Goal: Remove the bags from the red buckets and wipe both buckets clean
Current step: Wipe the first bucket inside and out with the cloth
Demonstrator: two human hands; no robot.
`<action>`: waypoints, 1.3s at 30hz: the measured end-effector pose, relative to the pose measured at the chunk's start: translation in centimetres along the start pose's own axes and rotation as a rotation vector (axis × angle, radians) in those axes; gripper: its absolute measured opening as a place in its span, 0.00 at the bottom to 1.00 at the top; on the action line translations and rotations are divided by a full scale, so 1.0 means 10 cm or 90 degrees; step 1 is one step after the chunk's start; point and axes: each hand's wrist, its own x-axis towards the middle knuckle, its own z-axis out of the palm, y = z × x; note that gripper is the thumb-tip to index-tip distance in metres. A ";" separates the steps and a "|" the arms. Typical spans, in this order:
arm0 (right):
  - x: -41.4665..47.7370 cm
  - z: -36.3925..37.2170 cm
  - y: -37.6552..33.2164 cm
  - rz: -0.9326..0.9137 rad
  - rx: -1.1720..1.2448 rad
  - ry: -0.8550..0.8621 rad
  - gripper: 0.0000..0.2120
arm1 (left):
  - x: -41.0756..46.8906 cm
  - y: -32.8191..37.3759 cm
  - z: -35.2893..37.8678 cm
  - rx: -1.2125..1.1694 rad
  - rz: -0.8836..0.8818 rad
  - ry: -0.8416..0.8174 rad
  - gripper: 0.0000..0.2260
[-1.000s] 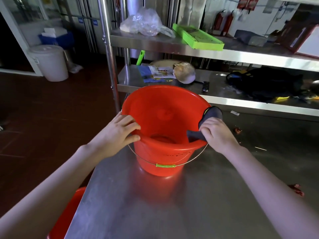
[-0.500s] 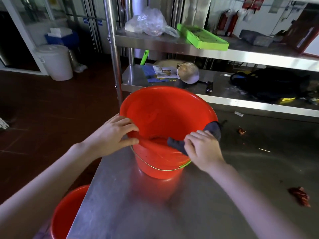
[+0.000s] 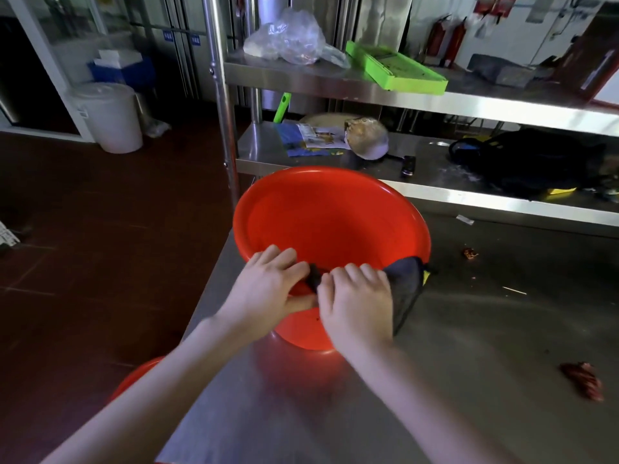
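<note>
A red bucket (image 3: 331,222) stands on the steel table (image 3: 469,380), tilted away from me so its inside faces me. My left hand (image 3: 268,289) grips the near rim, fingers curled over it and thumb outside. My right hand (image 3: 355,303) presses a dark cloth (image 3: 405,286) over the near rim just right of the left hand, fingers curled over the cloth. The cloth hangs down the outside wall. A second red bucket (image 3: 134,380) shows partly on the floor at lower left, behind my left forearm.
A steel shelf rack (image 3: 335,82) stands behind the bucket, holding a clear plastic bag (image 3: 291,38), a green tray (image 3: 395,68), papers, a bowl and a black bag (image 3: 536,159). Red scraps (image 3: 582,380) lie on the table at right. A white bin (image 3: 107,118) stands on the floor far left.
My right hand slid the cloth leftward along the near rim until it met my left hand. The bucket tilted further away from me.
</note>
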 end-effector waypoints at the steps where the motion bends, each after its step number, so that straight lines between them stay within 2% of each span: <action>1: -0.02 0.00 -0.06 -0.009 0.015 0.011 0.17 | 0.00 0.04 0.02 -0.019 -0.011 0.016 0.21; 4: 0.05 -0.03 0.17 -0.096 0.038 0.021 0.18 | -0.01 -0.15 -0.07 -0.058 -0.006 -0.033 0.22; 8: 0.27 -0.13 0.80 -0.176 0.068 -0.066 0.19 | -0.06 -0.61 -0.25 -0.016 0.031 -0.070 0.23; 11: 0.46 -0.14 1.24 -0.158 0.082 -0.121 0.21 | -0.05 -0.78 -0.28 -0.008 0.011 -0.088 0.23; 13: 0.49 -0.09 1.33 -0.118 0.084 -0.099 0.19 | -0.01 -0.75 -0.23 -0.006 0.027 -0.091 0.24; 17: 0.31 -0.06 1.01 -0.033 0.057 -0.031 0.22 | -0.02 -0.71 -0.22 0.013 0.031 -0.070 0.20; 20: 0.06 -0.01 0.44 -0.005 0.017 0.059 0.18 | -0.03 -0.50 -0.18 0.070 0.050 -0.040 0.19; 22: -0.10 0.04 0.00 -0.006 0.004 0.078 0.15 | -0.07 -0.22 -0.07 0.067 0.048 -0.007 0.19; 25: -0.11 0.08 -0.24 -0.015 0.006 0.109 0.16 | -0.15 -0.04 0.00 -0.022 -0.036 0.029 0.21; 28: -0.10 0.04 -0.12 -0.077 0.003 0.107 0.16 | -0.13 -0.21 -0.07 -0.107 -0.116 0.006 0.25; 30: -0.17 -0.01 -0.11 -0.120 0.005 0.076 0.15 | -0.07 -0.35 -0.15 -0.158 -0.256 -0.003 0.22; 32: -0.28 -0.05 -0.17 -0.173 0.008 0.035 0.15 | -0.03 -0.47 -0.19 -0.110 -0.419 0.009 0.20; 34: -0.40 -0.06 -0.26 -0.233 0.014 0.006 0.15 | -0.06 -0.50 -0.17 0.019 -0.500 -0.025 0.23; 36: -0.52 -0.05 -0.37 -0.280 0.023 -0.013 0.16 | -0.15 -0.47 -0.10 0.112 -0.523 -0.011 0.22; 39: -0.71 0.10 -0.48 -0.297 0.015 -0.076 0.19 | -0.41 -0.49 0.03 0.094 -0.521 0.090 0.24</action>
